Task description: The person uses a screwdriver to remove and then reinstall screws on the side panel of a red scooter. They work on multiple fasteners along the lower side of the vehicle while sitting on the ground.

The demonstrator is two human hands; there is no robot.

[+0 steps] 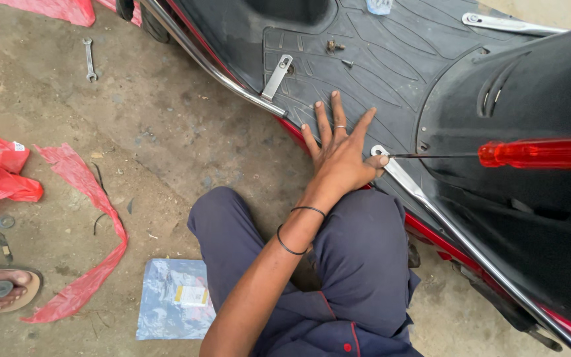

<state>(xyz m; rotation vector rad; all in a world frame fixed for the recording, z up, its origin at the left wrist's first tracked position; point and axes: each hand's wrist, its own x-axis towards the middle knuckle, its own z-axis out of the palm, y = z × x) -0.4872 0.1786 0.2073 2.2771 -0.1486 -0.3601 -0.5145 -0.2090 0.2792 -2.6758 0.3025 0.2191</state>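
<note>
Concrete floor, scooter footboard (378,59) across upper right of frame. Our left hand (338,155) lies spread flat on mat, thumb steadying chrome guard bracket (381,153). Red-handled screwdriver (536,153) tip meets bracket at centre; right hand out of frame. Spanner (89,59) lies upper left.

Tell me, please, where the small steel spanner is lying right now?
The small steel spanner lies on the concrete floor at the head view's upper left, left of the scooter's chrome rail.

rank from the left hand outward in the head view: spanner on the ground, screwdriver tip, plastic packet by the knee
1. Screwdriver tip, touching the left hand at the thumb, right side.
2. Plastic packet, on the ground, lower left.
3. Spanner, far upper left on the ground.
</note>
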